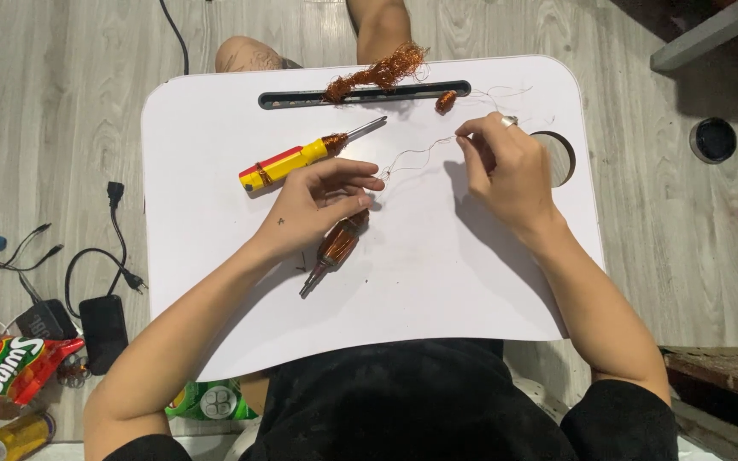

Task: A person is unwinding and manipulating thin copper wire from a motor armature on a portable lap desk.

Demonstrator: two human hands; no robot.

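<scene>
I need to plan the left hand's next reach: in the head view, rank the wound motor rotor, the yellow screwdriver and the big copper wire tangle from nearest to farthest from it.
From the left hand:
1. Wound motor rotor, just under the fingers.
2. Yellow screwdriver, just beyond the hand.
3. Copper wire tangle, at the tray's far edge.

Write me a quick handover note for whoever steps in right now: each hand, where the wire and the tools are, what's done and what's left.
Left hand: rests on the motor armature and pinches one end of a thin copper wire.
Right hand: pinches the wire's other end, drawn out above the white lap table.
Screwdriver: lies unused beside the left hand.
Done: a tangle of stripped wire and a small wad sit at the table's far edge.
Left: copper windings are still on the armature.
</scene>
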